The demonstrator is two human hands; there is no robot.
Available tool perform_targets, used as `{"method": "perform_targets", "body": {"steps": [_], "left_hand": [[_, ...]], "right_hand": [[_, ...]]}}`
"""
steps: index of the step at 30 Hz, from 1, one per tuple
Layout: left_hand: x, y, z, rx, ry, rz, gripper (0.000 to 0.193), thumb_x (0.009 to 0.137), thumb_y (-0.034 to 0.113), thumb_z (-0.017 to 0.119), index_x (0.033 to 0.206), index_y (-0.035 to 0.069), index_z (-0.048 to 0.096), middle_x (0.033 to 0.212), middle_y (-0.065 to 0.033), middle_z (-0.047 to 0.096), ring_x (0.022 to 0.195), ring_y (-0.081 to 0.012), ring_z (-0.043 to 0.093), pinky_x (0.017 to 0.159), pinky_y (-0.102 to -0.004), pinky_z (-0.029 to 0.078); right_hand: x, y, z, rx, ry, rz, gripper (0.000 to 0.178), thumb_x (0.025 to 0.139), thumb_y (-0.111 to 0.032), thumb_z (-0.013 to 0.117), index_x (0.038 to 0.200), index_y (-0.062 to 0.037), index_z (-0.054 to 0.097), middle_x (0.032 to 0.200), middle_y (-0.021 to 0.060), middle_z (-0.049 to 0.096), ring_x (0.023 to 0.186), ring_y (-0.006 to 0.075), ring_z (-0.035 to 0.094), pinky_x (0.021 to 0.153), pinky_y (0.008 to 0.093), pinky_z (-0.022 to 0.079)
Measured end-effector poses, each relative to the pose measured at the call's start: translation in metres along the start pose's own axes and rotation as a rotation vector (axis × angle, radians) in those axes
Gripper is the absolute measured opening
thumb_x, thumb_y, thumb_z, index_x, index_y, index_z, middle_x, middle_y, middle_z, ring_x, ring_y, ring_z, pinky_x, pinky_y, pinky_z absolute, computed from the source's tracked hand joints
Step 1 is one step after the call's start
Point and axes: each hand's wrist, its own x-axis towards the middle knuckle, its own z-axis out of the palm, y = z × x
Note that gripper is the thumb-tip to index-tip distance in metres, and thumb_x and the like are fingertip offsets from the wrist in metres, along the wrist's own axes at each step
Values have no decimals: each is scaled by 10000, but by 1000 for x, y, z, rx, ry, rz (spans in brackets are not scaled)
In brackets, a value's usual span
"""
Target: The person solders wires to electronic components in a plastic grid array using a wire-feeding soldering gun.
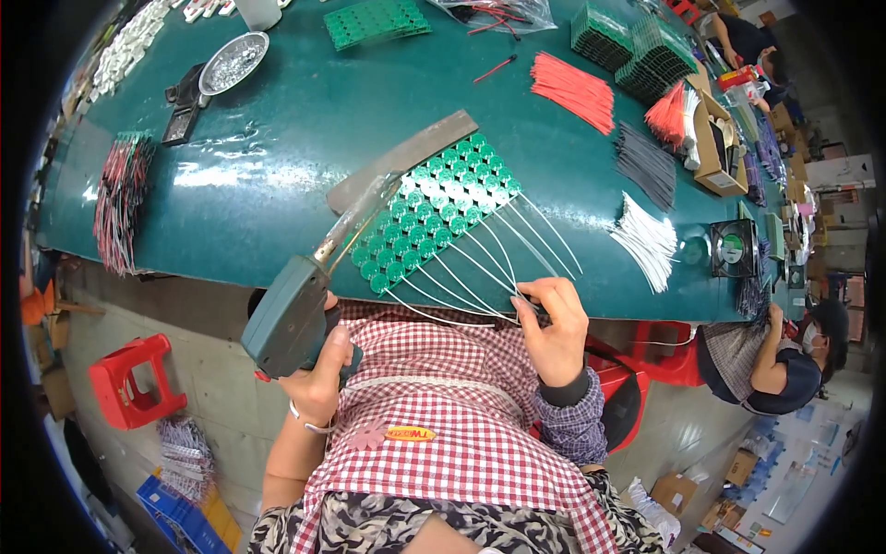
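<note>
My left hand (318, 374) is wrapped round the handle of a dark green soldering gun (288, 316). Its long metal nose reaches up to the edge of a green panel of small round circuit boards (439, 205). Several white wires (468, 294) run from the panel's near edge toward me. My right hand (556, 331) pinches the end of a white wire between thumb and fingers, just off the table's near edge; exactly how many wires it holds I cannot make out. A flat grey metal bar (406, 159) lies along the panel's far left side.
Red wires (572, 90), black wires (646, 164) and white wires (646, 240) lie in piles on the right. A silver dish (234, 63) stands far left, above a red-and-black wire bundle (122, 203). A small fan (733, 247) sits right. Another person (784, 365) works at the right.
</note>
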Motion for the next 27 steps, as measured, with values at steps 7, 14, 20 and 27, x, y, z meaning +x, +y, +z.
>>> {"method": "perform_targets", "body": {"steps": [7, 14, 20, 27], "left_hand": [[14, 1, 22, -41, 25, -16, 522, 859, -72, 587, 1367, -83, 467, 1214, -215, 641, 562, -130, 515, 497, -271, 434], [26, 0, 16, -171, 81, 8, 533, 858, -8, 592, 1370, -90, 471, 1252, -236, 619, 539, -97, 472, 485, -227, 392], [48, 8, 27, -166, 116, -81, 460, 848, 29, 609, 1271, -113, 498, 1230, -238, 611, 526, -101, 469, 467, -222, 387], [64, 15, 42, -250, 23, -96, 422, 882, 25, 610, 1277, -94, 525, 1234, -232, 607, 588, -84, 490, 483, -193, 390]], "right_hand": [[-1, 0, -38, 134, -253, 115, 147, 810, 18, 743, 949, -1, 702, 812, 127, 651, 713, 275, 652, 628, 360, 509], [72, 34, -87, -95, 42, -41, 104, 802, 44, 719, 886, 0, 676, 829, 144, 656, 779, 336, 658, 679, 395, 516], [140, 108, -124, -447, 80, -71, 143, 773, -22, 763, 883, -39, 673, 908, 106, 633, 894, 317, 631, 745, 419, 516], [189, 158, -121, -591, -41, -180, 302, 702, -104, 828, 973, -60, 702, 958, 76, 645, 959, 291, 613, 812, 407, 524]]}}
